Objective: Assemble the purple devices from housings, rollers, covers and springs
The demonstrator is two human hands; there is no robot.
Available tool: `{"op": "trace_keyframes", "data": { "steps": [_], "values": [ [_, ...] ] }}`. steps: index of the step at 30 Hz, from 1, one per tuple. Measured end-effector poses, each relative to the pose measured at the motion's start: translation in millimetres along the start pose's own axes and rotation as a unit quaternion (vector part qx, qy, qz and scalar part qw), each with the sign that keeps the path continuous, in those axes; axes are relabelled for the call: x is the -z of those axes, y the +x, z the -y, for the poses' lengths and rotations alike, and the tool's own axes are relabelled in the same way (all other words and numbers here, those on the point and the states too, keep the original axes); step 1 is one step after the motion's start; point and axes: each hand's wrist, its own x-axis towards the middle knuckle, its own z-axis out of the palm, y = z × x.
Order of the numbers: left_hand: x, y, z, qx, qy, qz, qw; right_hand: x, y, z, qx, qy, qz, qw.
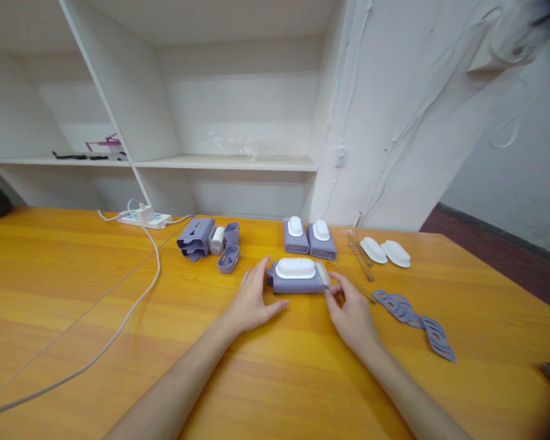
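Observation:
In the middle of the table lies a purple plastic housing (297, 285) with a white bristled oval pad (296, 267) on top. My left hand (255, 300) is at its left end, thumb and fingers spread apart; the index finger is close to the end, and the thumb is in front of the housing. At the right end, a pale greyish-white end piece (322, 275) stands against the housing. My right hand (352, 310) has its thumb and fingertips pinched at this end piece. Whether the piece is attached cannot be seen.
Behind are two purple housings with white tops (322, 241), and purple shells (197, 237) beside small cups (230, 259). To the right lie white oval plates (396, 253), coiled springs (361, 255) and flat purple slotted pieces (401, 307). A power strip (158, 221) trails cables leftward.

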Motion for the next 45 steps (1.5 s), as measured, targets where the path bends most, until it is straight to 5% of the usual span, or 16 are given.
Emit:
{"op": "trace_keyframes", "data": {
  "steps": [7,15,22,27,30,35,41,45],
  "values": [
    [6.4,1,-10,0.005,0.010,-0.048,0.999,-3,-2,2,0.024,0.016,0.050,0.998],
    [9.1,1,-21,-0.060,0.077,-0.016,0.995,-4,-2,0,0.054,0.003,0.047,0.997],
    [8.0,3,-16,-0.023,0.087,-0.044,0.995,15,3,-2,0.022,-0.240,-0.101,0.965],
    [6.6,4,-11,0.011,0.086,-0.071,0.994,19,4,-11,-0.041,-0.367,-0.066,0.927],
    [6.3,4,-11,0.007,0.088,-0.067,0.994,17,4,-10,-0.022,-0.386,-0.029,0.922],
    [5.8,4,-11,-0.003,0.095,-0.065,0.993,17,2,-4,0.045,-0.338,-0.020,0.940],
    [5.1,4,-10,-0.007,0.095,-0.064,0.993,20,3,3,0.125,-0.155,-0.189,0.962],
    [4.8,4,-11,-0.007,0.097,-0.063,0.993,18,3,4,0.072,-0.038,-0.235,0.969]
  ]
}}
